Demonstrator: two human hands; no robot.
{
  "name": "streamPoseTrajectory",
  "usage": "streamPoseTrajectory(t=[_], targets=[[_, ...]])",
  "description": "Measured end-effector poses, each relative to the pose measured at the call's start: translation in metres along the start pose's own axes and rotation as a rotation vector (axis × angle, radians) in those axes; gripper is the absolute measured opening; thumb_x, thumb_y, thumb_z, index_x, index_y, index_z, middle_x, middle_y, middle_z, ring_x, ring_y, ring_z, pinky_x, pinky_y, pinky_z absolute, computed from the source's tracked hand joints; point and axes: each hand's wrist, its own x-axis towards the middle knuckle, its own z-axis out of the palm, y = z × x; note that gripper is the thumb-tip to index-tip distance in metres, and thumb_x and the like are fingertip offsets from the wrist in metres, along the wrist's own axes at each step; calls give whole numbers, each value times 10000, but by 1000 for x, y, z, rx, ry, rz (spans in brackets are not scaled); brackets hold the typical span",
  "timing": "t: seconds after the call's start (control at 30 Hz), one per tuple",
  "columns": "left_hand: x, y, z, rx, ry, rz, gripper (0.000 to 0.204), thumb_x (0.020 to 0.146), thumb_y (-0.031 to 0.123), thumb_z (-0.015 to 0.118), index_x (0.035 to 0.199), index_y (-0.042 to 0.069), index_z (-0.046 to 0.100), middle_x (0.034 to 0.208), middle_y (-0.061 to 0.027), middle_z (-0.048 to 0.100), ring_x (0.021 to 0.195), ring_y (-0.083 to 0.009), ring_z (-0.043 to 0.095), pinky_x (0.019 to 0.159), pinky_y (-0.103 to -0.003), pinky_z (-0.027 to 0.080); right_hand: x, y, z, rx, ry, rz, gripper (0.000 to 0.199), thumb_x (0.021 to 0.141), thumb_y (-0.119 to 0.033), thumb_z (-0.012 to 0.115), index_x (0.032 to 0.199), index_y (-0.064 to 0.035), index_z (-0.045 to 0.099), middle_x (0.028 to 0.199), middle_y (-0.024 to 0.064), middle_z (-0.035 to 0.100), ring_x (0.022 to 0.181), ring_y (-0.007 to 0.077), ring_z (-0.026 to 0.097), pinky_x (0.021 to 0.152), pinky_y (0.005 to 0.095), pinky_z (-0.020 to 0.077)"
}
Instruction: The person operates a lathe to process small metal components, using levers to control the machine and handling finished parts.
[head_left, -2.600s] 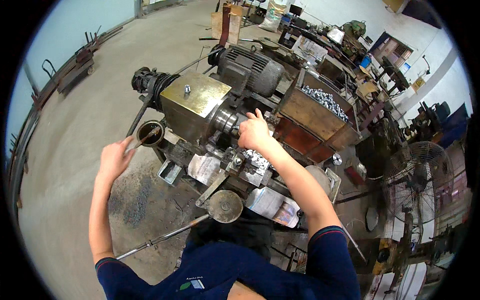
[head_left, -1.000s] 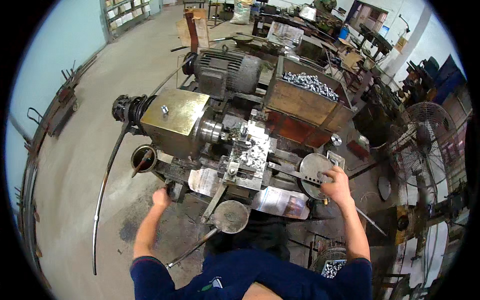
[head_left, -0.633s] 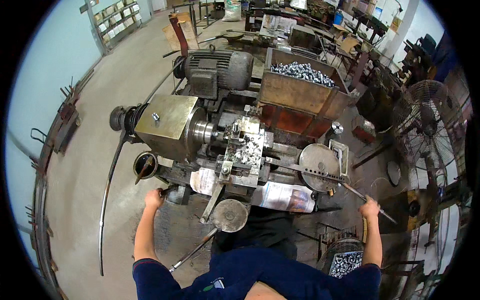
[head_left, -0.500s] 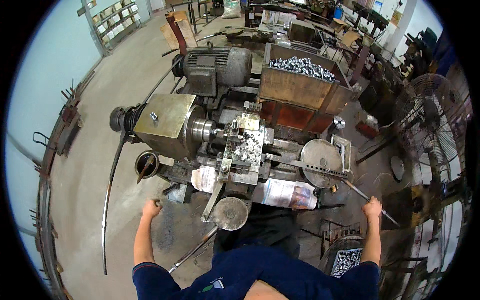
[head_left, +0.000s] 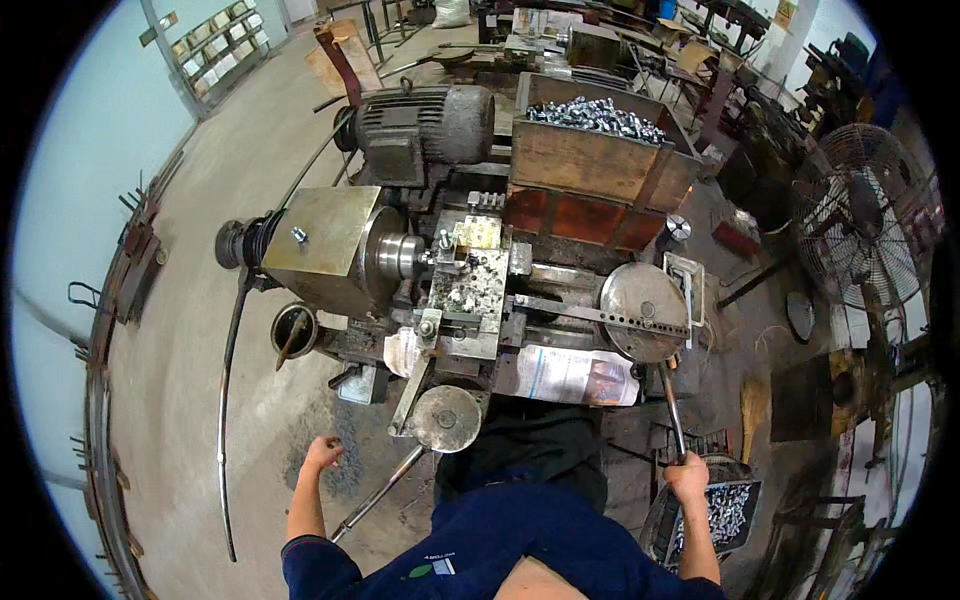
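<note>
My right hand (head_left: 685, 478) is wrapped around a long metal lever (head_left: 674, 415), which runs up to a round disc (head_left: 642, 312) on the lathe's right end. At the left, my left hand (head_left: 323, 453) hangs over the floor with its fingers curled; whatever is inside them is too small to make out. In front of me, the lathe's carriage (head_left: 468, 290), strewn with metal chips, sits close to the round spindle chuck (head_left: 402, 257). A second lever (head_left: 378, 492) slopes down from a smaller disc (head_left: 447, 419) at the near side, with neither hand on it.
Behind the carriage, a large metal bin (head_left: 590, 165) holds many small shiny parts. A crate of similar parts (head_left: 725, 515) stands low at my right. An electric motor (head_left: 425, 130), a pot with a brush (head_left: 293, 331) and a standing fan (head_left: 862, 215) surround the machine.
My right hand has swung the lever inward and toward me. The carriage has shifted left, nearer the chuck. My left hand has moved slightly right and down.
</note>
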Motion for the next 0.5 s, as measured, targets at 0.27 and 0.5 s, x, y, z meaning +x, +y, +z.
streamPoseTrajectory(t=[0.27,0.5], targets=[[19,66,-7,-7,64,200,343,741,137,597,1045,-20,608,690,-117,637,530,-165,610,556,-305,501,-19,-14,10,-25,64,20,289,516,-212,568,700,9,537,718,276,587,728,455,572,680,481,463],[34,76,-20,-30,123,235,341,752,146,591,1030,-52,602,782,-156,657,593,-201,633,582,-312,495,-4,-6,8,-182,-1,0,260,533,-250,559,689,-48,610,727,214,616,714,403,598,669,460,479]])
